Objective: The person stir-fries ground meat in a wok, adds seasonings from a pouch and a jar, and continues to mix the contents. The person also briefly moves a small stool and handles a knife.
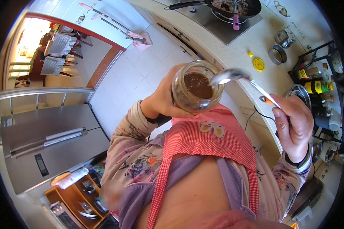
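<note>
My left hand (164, 98) is wrapped around a clear glass jar (186, 103), its open mouth tilted towards me. Thick brown sauce (197, 85) shows inside the jar. Between the fingers and thumb of my right hand (293, 126) is the ribbed handle of a metal spoon (232, 75). The spoon's bowl hangs at the jar's right rim; whether it touches the glass I cannot tell. On the counter beyond the spoon lies a yellow screw lid (258, 64), with a small yellow cap (250, 54) beside it.
A frying pan (252, 8) with food and a pink-handled utensil (236, 22) sits on the gas hob (230, 37). On the counter (232, 54) stand a small metal pot (278, 54) and a glass container (285, 37). A black rack (299, 65) holds several bottles at right.
</note>
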Motion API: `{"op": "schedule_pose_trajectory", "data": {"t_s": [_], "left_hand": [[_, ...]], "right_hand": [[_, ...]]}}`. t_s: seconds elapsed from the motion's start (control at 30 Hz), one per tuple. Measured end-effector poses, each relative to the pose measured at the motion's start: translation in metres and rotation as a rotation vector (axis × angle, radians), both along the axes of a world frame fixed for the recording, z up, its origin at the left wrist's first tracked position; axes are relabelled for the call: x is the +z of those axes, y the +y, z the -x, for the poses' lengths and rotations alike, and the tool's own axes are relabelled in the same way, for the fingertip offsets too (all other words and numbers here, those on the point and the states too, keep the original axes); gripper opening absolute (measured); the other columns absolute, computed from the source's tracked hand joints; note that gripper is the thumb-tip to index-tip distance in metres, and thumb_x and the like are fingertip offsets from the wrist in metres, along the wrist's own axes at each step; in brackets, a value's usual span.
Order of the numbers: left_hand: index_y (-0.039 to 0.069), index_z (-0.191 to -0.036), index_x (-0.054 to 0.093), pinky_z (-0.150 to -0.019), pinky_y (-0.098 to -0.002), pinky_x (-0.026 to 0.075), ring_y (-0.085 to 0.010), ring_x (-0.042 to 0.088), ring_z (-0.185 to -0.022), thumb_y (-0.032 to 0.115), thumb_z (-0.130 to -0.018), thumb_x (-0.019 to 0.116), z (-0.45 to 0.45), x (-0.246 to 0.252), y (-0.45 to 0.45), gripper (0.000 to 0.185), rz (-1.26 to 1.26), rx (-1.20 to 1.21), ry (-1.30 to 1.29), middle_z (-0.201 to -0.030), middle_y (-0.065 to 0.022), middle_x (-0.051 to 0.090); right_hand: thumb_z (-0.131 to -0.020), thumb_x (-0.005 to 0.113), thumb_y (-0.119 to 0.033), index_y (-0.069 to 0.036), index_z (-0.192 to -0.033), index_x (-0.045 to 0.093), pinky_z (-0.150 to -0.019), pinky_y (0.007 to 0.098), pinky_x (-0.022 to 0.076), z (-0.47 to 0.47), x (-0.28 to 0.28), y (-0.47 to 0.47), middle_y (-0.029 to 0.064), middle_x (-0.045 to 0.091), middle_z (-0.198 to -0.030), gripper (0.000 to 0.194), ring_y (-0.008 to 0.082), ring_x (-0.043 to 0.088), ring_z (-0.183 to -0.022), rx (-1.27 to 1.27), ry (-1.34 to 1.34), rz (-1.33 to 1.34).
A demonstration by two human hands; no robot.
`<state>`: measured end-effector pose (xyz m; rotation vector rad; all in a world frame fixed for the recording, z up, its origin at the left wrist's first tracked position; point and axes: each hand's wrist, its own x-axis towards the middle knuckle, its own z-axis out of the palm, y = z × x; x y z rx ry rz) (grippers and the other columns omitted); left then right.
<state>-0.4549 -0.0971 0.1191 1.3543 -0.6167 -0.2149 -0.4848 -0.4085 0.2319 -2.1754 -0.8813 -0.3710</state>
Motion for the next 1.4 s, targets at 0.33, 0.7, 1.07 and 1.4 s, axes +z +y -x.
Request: {"op": "schedule_pose_trajectory", "data": {"t_s": [0.33,0.7,1.07,1.4], "left_hand": [[-0.003,-0.134,0.033,-0.095,-0.0373,0.043,-0.0302,0.056,-0.111,0.039,-0.051,0.09,-0.193,0.008,0.041,0.109,-0.426,-0.3,-0.378,-0.126,-0.0188,0.05],[-0.001,-0.132,0.034,-0.086,-0.0372,0.048,-0.0331,0.062,-0.101,0.032,-0.05,0.091,-0.399,0.044,0.061,0.105,-0.516,-0.626,-0.518,-0.114,-0.0191,0.057],[0.0,-0.136,0.033,-0.095,-0.0382,0.043,-0.0292,0.055,-0.112,0.033,-0.053,0.089,-0.488,0.036,0.044,0.105,-0.509,-0.696,-0.515,-0.124,-0.0165,0.051],[0.004,-0.136,0.032,-0.091,-0.0391,0.045,-0.0336,0.056,-0.109,0.03,-0.05,0.091,-0.521,0.005,0.029,0.107,-0.411,-0.578,-0.585,-0.122,-0.0174,0.052]], "right_hand": [[-0.064,0.066,-0.004,-0.002,-0.09,0.059,-0.04,0.0295,0.0377,-0.127,0.004,0.083,0.0025,0.045,-0.064,0.027,0.0174,0.049,-0.05,-0.051,-0.222,0.37],[-0.073,0.066,-0.004,0.001,-0.089,0.062,-0.047,0.0302,0.0418,-0.272,0.012,0.148,0.0044,0.053,-0.068,0.018,0.0174,0.056,-0.057,-0.172,0.155,0.317],[-0.091,0.063,-0.016,0.003,-0.094,0.059,-0.063,0.0264,0.0553,-0.328,-0.022,0.137,0.0107,0.063,-0.081,0.02,0.0149,0.065,-0.07,-0.333,0.985,-0.987],[-0.094,0.059,-0.017,-0.001,-0.095,0.058,-0.062,0.0243,0.0517,-0.347,-0.031,0.116,0.0077,0.063,-0.08,0.017,0.0143,0.064,-0.068,-0.472,0.664,-0.852]]}}
